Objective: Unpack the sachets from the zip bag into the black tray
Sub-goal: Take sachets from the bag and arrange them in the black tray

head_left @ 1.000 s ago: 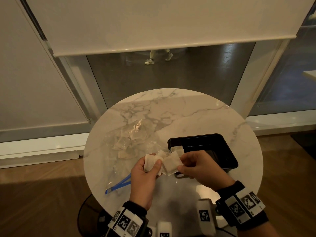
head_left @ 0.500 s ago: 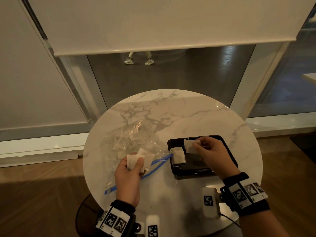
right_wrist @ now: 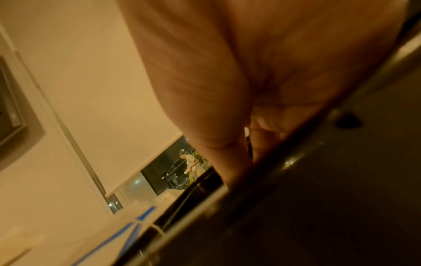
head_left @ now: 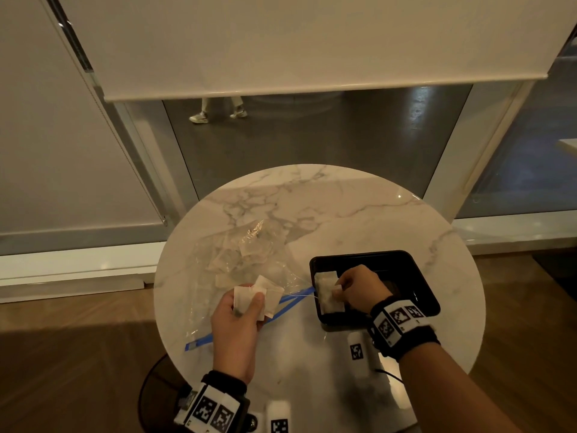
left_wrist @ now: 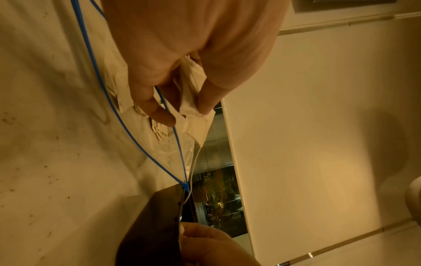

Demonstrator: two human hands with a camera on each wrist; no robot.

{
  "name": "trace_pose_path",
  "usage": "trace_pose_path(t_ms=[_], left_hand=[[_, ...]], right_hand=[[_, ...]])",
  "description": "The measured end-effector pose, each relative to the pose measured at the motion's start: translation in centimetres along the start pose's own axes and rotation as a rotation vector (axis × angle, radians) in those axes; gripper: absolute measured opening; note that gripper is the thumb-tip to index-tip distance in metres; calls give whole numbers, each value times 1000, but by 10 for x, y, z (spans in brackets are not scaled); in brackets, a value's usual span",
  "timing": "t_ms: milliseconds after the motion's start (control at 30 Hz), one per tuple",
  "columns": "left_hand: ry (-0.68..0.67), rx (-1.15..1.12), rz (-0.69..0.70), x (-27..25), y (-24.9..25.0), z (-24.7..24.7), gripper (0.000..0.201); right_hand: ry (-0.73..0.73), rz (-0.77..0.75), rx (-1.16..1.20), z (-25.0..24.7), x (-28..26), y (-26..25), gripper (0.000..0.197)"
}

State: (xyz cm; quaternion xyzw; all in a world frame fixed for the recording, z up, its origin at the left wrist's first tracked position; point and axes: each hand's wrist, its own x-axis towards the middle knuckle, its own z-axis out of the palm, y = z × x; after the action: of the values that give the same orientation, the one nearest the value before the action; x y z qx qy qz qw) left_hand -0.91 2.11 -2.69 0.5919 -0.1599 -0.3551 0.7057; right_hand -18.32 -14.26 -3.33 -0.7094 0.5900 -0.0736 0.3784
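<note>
The black tray [head_left: 406,264] sits on the right of the round marble table [head_left: 343,207]. White sachets [head_left: 327,295] lie at the tray's left end. My right hand [head_left: 342,290] is down in the tray, fingers curled, pinching the edge of one sachet there. To the left of the tray, my left hand [head_left: 249,304] holds a small bunch of sachets [head_left: 268,295] above the table between thumb and fingers [left_wrist: 159,115]. The clear zip bag [head_left: 246,260] lies open behind it, more sachets inside, its blue zip strip [head_left: 290,304] running toward the tray.
Small white tagged boxes [head_left: 356,351] [head_left: 279,425] lie near the table's front edge. Behind the table are a window, a lowered roller blind [head_left: 312,42] and a person's legs [head_left: 218,109] outside. Wooden floor surrounds the table.
My hands have parted. The right hand carried one sachet to the tray and lowered it onto the tray's left end. The left hand drew back left with the other sachets.
</note>
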Motion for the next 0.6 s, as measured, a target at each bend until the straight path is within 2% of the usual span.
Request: trace_pose_path(t_ms=[167, 267, 600], left_hand=[[-11, 39, 22, -2, 1, 0, 15], [-8, 60, 32, -2, 2, -1, 15], [-15, 105, 37, -3, 3, -3, 15]], right_hand=[[35, 21, -60, 5, 5, -3, 9], [42, 30, -70, 6, 6, -3, 2], [79, 26, -57, 3, 8, -6, 3]])
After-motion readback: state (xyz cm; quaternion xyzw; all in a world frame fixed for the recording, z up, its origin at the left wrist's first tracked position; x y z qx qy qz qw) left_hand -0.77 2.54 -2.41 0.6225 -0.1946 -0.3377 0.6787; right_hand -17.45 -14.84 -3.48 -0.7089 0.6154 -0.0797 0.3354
